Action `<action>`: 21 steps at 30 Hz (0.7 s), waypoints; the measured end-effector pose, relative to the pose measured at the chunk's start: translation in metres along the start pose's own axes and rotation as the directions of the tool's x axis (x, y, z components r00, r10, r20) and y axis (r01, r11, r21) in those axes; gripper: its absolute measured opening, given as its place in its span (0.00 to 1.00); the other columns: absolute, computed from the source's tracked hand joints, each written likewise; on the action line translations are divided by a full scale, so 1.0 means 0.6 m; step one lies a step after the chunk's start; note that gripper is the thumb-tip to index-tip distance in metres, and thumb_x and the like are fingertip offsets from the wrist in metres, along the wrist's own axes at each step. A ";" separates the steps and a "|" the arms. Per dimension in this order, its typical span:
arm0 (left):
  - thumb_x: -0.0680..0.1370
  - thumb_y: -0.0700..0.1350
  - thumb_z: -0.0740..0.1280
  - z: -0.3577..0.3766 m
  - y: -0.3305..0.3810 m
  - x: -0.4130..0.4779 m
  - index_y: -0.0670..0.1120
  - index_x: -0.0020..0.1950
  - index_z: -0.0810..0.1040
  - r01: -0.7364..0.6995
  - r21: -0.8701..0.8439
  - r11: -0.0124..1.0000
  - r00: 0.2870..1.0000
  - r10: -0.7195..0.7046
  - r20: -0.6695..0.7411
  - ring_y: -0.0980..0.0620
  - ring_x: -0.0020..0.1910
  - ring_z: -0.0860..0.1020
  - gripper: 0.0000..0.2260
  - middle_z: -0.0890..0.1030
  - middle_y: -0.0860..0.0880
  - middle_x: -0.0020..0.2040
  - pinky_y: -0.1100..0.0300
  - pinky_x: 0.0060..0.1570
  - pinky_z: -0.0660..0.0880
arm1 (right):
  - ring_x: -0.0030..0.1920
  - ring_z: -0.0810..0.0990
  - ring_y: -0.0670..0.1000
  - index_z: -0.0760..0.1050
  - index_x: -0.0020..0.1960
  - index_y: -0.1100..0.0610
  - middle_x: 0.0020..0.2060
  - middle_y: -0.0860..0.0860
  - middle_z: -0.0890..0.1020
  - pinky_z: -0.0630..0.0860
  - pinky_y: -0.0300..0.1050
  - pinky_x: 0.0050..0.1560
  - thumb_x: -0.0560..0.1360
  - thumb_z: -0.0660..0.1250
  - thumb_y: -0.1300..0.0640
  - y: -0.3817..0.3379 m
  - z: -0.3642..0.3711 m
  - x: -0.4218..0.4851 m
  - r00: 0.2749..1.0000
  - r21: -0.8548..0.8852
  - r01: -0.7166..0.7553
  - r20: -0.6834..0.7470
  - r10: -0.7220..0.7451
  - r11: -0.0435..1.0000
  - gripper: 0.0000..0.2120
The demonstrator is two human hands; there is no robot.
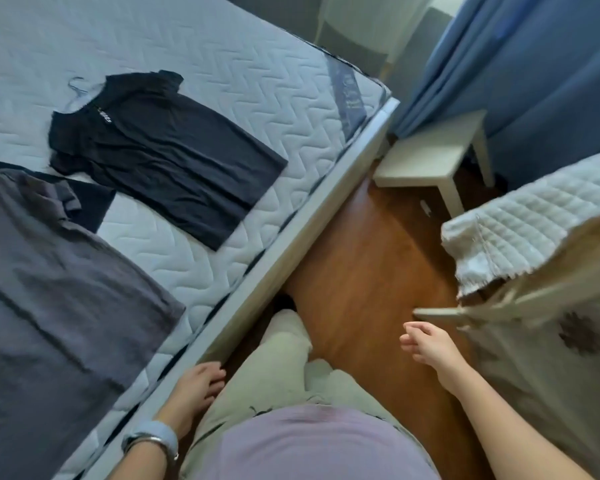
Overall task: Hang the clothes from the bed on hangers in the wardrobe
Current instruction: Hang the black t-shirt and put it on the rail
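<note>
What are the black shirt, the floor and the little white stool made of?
The black shirt looks like soft matte cloth, limp and wrinkled. The floor seems wood or laminate, brown with a sheen. The white stool is probably painted wood, smooth and matte.

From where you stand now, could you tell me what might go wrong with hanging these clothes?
The hanger seems only partly inside the black T-shirt; lifted by the hook, the shirt could slip off. The grey garment overlaps a darker piece, so grabbing it may drag both. The white stool stands in the narrow floor gap, a possible trip.
</note>
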State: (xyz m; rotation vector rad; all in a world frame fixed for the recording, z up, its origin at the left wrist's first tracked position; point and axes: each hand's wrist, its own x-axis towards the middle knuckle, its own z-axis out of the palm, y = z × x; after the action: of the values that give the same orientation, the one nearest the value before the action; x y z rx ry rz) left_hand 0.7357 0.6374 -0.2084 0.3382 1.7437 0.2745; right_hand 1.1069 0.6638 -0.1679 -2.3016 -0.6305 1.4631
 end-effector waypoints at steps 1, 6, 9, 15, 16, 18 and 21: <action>0.80 0.43 0.58 -0.001 0.013 0.010 0.41 0.61 0.72 0.027 -0.016 1.000 1.000 -0.027 -0.009 0.48 0.46 0.76 0.12 0.77 0.43 0.54 0.62 0.41 0.75 | 0.42 0.78 0.50 0.73 0.52 0.56 0.39 0.51 0.79 0.75 0.52 0.57 0.79 0.58 0.58 -0.027 0.006 0.021 1.000 -0.023 0.004 0.012 -0.004 1.000 0.06; 0.79 0.38 0.58 -0.018 0.083 0.062 0.45 0.36 0.72 0.103 -0.017 0.995 0.992 -0.104 -0.066 0.52 0.31 0.68 0.12 0.73 0.47 0.33 0.62 0.29 0.67 | 0.37 0.75 0.50 0.75 0.54 0.62 0.38 0.54 0.78 0.69 0.41 0.36 0.78 0.59 0.60 -0.110 0.042 0.079 0.990 -0.173 -0.090 0.091 0.107 0.981 0.09; 0.79 0.37 0.57 -0.014 0.148 0.078 0.46 0.33 0.69 0.096 -0.074 0.993 0.992 -0.102 -0.081 0.52 0.29 0.66 0.14 0.72 0.49 0.28 0.63 0.29 0.64 | 0.40 0.74 0.51 0.76 0.54 0.64 0.40 0.57 0.79 0.68 0.37 0.34 0.78 0.60 0.62 -0.160 0.041 0.105 0.984 -0.306 -0.050 0.149 0.099 0.951 0.10; 0.81 0.43 0.56 0.009 0.281 0.092 0.43 0.55 0.72 -0.032 -0.200 0.979 0.994 0.010 -0.108 0.48 0.51 0.74 0.07 0.76 0.45 0.50 0.57 0.47 0.69 | 0.36 0.75 0.49 0.76 0.54 0.64 0.37 0.54 0.79 0.71 0.40 0.37 0.77 0.61 0.60 -0.269 0.013 0.191 0.982 -0.387 -0.091 0.118 0.147 0.918 0.10; 0.81 0.43 0.56 0.015 0.293 0.095 0.43 0.56 0.71 -0.035 -0.228 0.973 0.993 0.008 -0.120 0.48 0.52 0.74 0.08 0.76 0.45 0.51 0.57 0.51 0.68 | 0.36 0.76 0.50 0.76 0.54 0.64 0.37 0.54 0.79 0.71 0.40 0.37 0.77 0.61 0.61 -0.290 0.013 0.209 0.982 -0.424 -0.076 0.126 0.142 0.903 0.10; 0.80 0.43 0.57 0.029 0.304 0.101 0.43 0.56 0.72 -0.007 -0.292 0.956 0.988 -0.038 -0.148 0.48 0.50 0.75 0.08 0.77 0.44 0.52 0.57 0.48 0.69 | 0.35 0.75 0.49 0.75 0.53 0.63 0.36 0.54 0.79 0.72 0.36 0.33 0.77 0.61 0.61 -0.339 0.014 0.245 0.980 -0.500 -0.014 0.163 0.111 0.866 0.08; 0.80 0.42 0.57 0.058 0.307 0.098 0.42 0.58 0.73 0.089 -0.421 0.903 0.970 -0.174 -0.169 0.47 0.48 0.75 0.10 0.77 0.43 0.51 0.57 0.48 0.67 | 0.40 0.77 0.49 0.77 0.51 0.59 0.39 0.51 0.80 0.71 0.38 0.37 0.77 0.61 0.60 -0.424 0.027 0.308 0.965 -0.660 0.127 0.254 0.061 0.740 0.07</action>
State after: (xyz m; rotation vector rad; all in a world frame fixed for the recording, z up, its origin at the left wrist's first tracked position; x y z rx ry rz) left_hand 0.7731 0.8302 -0.2019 -0.1210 1.8449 0.5829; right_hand 1.1138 0.9777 -0.1864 -2.5798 -1.4914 1.7408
